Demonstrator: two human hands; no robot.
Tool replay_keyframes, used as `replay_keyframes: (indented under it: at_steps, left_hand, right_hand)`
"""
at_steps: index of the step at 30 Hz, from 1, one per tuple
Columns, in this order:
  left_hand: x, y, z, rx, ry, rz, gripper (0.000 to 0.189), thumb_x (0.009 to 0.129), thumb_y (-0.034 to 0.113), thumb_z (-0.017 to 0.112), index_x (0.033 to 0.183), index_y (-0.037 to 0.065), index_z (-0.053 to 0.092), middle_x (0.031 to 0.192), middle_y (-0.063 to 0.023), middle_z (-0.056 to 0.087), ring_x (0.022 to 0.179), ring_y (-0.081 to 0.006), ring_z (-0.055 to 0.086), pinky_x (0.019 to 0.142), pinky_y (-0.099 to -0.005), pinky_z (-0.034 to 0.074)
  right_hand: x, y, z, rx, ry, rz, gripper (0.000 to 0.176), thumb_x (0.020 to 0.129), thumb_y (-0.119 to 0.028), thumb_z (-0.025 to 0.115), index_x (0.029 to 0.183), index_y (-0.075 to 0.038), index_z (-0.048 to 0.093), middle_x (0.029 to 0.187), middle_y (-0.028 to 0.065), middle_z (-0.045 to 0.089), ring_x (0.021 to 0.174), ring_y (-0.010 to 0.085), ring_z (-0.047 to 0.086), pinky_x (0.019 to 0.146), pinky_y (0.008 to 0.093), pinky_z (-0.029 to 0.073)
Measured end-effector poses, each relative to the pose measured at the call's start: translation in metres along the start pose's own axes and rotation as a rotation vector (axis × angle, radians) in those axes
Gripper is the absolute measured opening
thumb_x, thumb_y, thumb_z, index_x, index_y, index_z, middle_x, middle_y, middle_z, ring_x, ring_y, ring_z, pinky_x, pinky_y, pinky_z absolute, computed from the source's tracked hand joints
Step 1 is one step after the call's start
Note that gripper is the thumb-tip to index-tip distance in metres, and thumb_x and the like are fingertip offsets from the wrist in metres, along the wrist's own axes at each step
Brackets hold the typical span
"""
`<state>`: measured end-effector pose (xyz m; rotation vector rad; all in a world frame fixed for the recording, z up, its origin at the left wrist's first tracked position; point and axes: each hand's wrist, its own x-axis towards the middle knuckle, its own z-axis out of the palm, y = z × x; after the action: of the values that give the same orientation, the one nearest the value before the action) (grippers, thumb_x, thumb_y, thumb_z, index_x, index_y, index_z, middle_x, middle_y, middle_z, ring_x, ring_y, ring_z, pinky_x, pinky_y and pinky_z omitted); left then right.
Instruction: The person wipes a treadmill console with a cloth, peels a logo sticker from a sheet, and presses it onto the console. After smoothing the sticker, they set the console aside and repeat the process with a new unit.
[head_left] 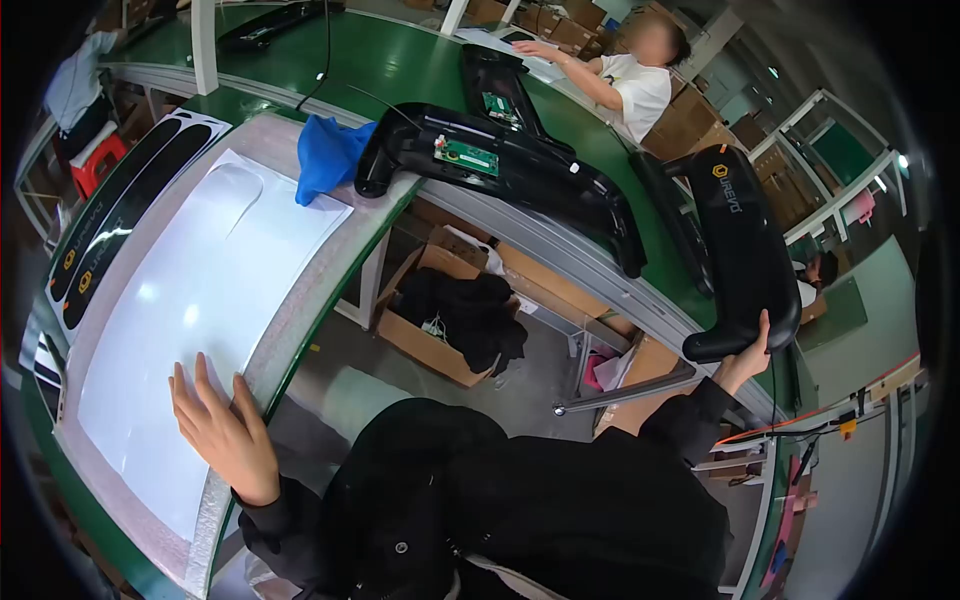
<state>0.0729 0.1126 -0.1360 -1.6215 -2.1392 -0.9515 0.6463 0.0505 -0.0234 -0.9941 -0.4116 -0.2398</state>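
Note:
My left hand [228,432] lies with fingers spread over a glossy white sheet [190,300] on a padded mat, holding nothing. Off to the right, my right hand [744,358] grips the lower end of a black plastic console housing [745,240] marked UREVO; some of its fingers are hidden behind the part. Another black housing [520,185] lies on the green bench with a green circuit board [466,156] on it. A bunched blue cloth [330,155] rests at the mat's far corner, touching that housing's end.
Black UREVO panels [110,235] lie left of the white sheet. A further housing [492,90] sits on the green worktop [400,50]. Across it a person [640,90] reaches over papers. An open carton [440,345] with black items stands under the bench; another person [80,90] is far left.

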Motion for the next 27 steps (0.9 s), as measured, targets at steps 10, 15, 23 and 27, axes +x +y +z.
replay_keyframes:
  at_steps: [10, 15, 23, 27]
  left_hand:
    - [-0.002, -0.002, 0.008, 0.257, -0.041, 0.003, 0.037, 0.089, 0.026, 0.046, 0.119, 0.005, 0.048, 0.125, -0.0185, 0.043, 0.119, -0.0330, 0.040, 0.100, -0.0452, 0.027]
    - [-0.002, -0.002, 0.011, 0.284, -0.035, 0.000, 0.037, 0.089, 0.026, 0.046, 0.119, 0.005, 0.048, 0.126, -0.0180, 0.043, 0.119, -0.0328, 0.040, 0.100, -0.0450, 0.028]
    - [-0.003, -0.001, 0.013, 0.309, -0.038, 0.002, 0.035, 0.088, 0.024, 0.046, 0.118, 0.005, 0.048, 0.125, -0.0169, 0.044, 0.118, -0.0320, 0.041, 0.099, -0.0448, 0.028]
    - [-0.003, -0.001, 0.014, 0.313, -0.032, 0.000, 0.035, 0.088, 0.023, 0.046, 0.119, 0.005, 0.048, 0.125, -0.0168, 0.045, 0.118, -0.0320, 0.041, 0.099, -0.0445, 0.028]
  right_hand:
    - [-0.004, 0.073, 0.009, 0.042, 0.007, 0.170, 0.041, 0.064, -0.012, 0.075, 0.094, 0.007, 0.054, 0.092, 0.0162, 0.059, 0.075, 0.0266, 0.062, 0.066, 0.0364, 0.056]
    - [0.008, 0.107, 0.044, 0.057, -0.005, 0.253, 0.039, 0.064, -0.013, 0.075, 0.091, 0.006, 0.054, 0.090, 0.0155, 0.059, 0.074, 0.0262, 0.061, 0.066, 0.0378, 0.056]
    - [0.035, 0.169, 0.082, 0.129, -0.052, 0.503, 0.043, 0.064, -0.021, 0.074, 0.097, 0.000, 0.058, 0.100, 0.0095, 0.059, 0.087, 0.0229, 0.057, 0.080, 0.0347, 0.046]
    - [0.042, 0.200, 0.086, 0.199, -0.097, 0.586, 0.039, 0.066, -0.022, 0.073, 0.097, -0.003, 0.058, 0.100, 0.0085, 0.060, 0.089, 0.0244, 0.058, 0.082, 0.0354, 0.046]
